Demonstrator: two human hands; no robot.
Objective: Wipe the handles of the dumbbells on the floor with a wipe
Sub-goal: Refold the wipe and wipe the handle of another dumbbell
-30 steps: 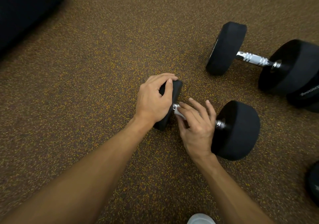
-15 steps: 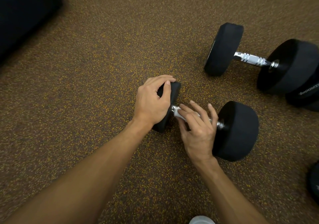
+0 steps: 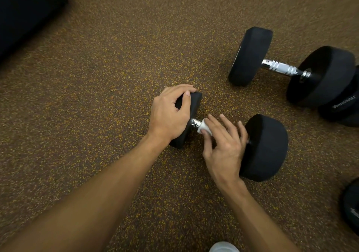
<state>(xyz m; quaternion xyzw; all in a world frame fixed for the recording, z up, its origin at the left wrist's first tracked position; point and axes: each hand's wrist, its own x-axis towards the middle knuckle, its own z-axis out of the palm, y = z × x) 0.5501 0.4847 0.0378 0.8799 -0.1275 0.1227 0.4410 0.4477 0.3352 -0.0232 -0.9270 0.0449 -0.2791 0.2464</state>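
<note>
Wiping hand: the right hand (image 3: 223,144) lies over the bar of the near dumbbell (image 3: 266,146), fingers curled across the top and thumb below, pinching a small white wipe (image 3: 204,128) against the metal.
Steadying hand: the left hand (image 3: 171,113) is cupped over the dumbbell's left head (image 3: 194,104), fingers curled round its upper rim and thumb on the inner face.
Wipe: wrapped round the handle (image 3: 195,122) near its left end, just beside a short bare stretch of chrome by the left head; the rest of it is hidden under the fingers.
Near dumbbell: lying on the floor (image 3: 116,76) right in front of the person, black round heads, bar running left to right.
Second dumbbell (image 3: 250,55): farther off to the right, also on the floor, well apart from both hands, its chrome handle uncovered.
Other weights: a black lettered weight (image 3: 343,111) sits against the second dumbbell's right head at the frame's edge; a dark weight (image 3: 351,207) is cut off at lower right.
Floor: brown rubber flecked with yellow.
Top left: a dark padded shape (image 3: 29,8); I cannot tell what it is.
Bottom edge: a pale rounded object (image 3: 223,248), mostly out of sight.
</note>
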